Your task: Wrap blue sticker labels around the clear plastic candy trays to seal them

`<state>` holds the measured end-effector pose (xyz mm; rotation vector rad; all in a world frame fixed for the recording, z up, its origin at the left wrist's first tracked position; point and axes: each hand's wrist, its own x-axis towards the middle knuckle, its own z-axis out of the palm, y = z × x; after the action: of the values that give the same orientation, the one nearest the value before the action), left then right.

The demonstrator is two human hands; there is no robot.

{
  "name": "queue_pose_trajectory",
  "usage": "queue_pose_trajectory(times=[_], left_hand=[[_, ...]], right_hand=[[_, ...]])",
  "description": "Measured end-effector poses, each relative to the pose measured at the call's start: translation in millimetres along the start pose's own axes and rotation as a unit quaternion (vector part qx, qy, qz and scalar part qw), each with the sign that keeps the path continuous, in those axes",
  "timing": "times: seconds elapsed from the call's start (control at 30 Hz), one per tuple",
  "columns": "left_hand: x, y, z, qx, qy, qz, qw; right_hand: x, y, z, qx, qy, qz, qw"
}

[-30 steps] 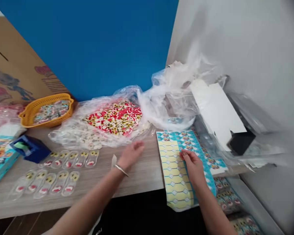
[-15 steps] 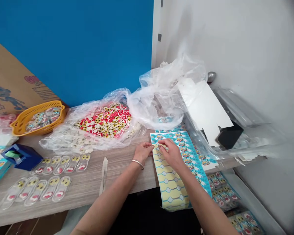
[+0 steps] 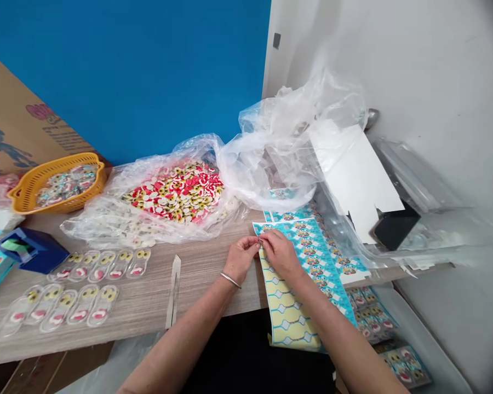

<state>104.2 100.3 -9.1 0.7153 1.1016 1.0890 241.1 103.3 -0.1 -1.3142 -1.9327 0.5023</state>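
My left hand (image 3: pixel 240 259) and my right hand (image 3: pixel 279 254) meet at the upper left edge of a long blue-and-yellow printed sheet (image 3: pixel 290 290), which lies partly over the wooden table edge. Their fingertips pinch together at that edge, and what they grip there is too small to make out. A narrow metal blade (image 3: pixel 173 293) lies on the table left of my left hand, not touching it. A second printed sheet (image 3: pixel 332 241) lies beneath and to the right.
Rows of clear plastic pieces (image 3: pixel 98 264) lie on the table. Behind them are a bag of red, white and yellow pieces (image 3: pixel 172 192), a yellow basket (image 3: pixel 57 183) and a blue tape dispenser (image 3: pixel 32 250). Crumpled clear plastic (image 3: pixel 271 158) and white card (image 3: pixel 353 175) stand right.
My hands have come closer together, and their fingertips now pinch at the sheet's upper left edge. The view has shifted slightly.
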Motion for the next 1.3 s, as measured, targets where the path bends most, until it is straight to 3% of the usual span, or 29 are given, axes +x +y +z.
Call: queue_pose_trajectory(times=[0.1,0.2,0.33,0.47,0.53,0.6,0.67,0.7,0.73,0.77,0.83,0.9,0.97,1.03,1.07,1.1,1.2,1.3], left_hand=[[-2,-1,3.0,-0.011,0.010,0.002,1.000],[-3,-1,5.6,-0.010,0.017,0.005,1.000],[-1,-1,1.6,0.018,0.023,0.011,1.000],[-4,-1,-11.1,0.068,0.048,0.022,0.996],[-10,3,-16.5,0.129,0.077,0.069,0.986],[-16,8,-18.9,0.281,0.079,0.191,0.937],[-20,12,-18.7,0.466,0.018,0.328,0.822],[-21,12,-18.1,0.537,-0.022,0.367,0.759],[-20,11,-17.7,0.584,-0.055,0.380,0.715],[-17,10,-17.6,0.615,-0.077,0.379,0.687],[-12,5,-18.1,0.643,-0.087,0.357,0.672],[-8,3,-18.5,0.616,-0.092,0.333,0.708],[-10,7,-16.9,0.512,-0.101,0.297,0.800],[-18,16,-13.1,0.318,-0.103,0.228,0.914],[-25,23,-11.0,0.199,-0.096,0.184,0.958],[-32,30,-9.2,0.082,-0.082,0.141,0.983],[-55,46,-9.9,-0.150,-0.019,0.049,0.987],[-69,55,-29.9,-0.224,0.065,0.006,0.973]], right_hand=[[0,-6,7,-0.011,0.037,0.019,0.999],[1,-7,16,0.085,0.071,0.100,0.989],[5,-2,22,0.289,0.104,0.245,0.919],[10,6,20,0.358,0.134,0.301,0.874],[11,10,20,0.384,0.148,0.318,0.854],[12,11,21,0.405,0.153,0.324,0.841],[13,10,21,0.423,0.152,0.324,0.832],[14,8,20,0.430,0.154,0.323,0.829],[15,5,17,0.437,0.160,0.323,0.824],[16,1,13,0.444,0.172,0.318,0.820],[17,-11,0,0.454,0.215,0.284,0.817],[15,-24,-13,0.423,0.252,0.220,0.842],[10,-38,-22,0.319,0.257,0.135,0.902],[4,-48,-23,0.175,0.220,0.036,0.959],[1,-51,-20,0.112,0.194,-0.016,0.974],[-1,-54,-15,0.061,0.170,-0.064,0.982],[-5,-65,2,-0.023,0.100,-0.163,0.981],[-4,-82,17,-0.043,-0.012,-0.223,0.974]])
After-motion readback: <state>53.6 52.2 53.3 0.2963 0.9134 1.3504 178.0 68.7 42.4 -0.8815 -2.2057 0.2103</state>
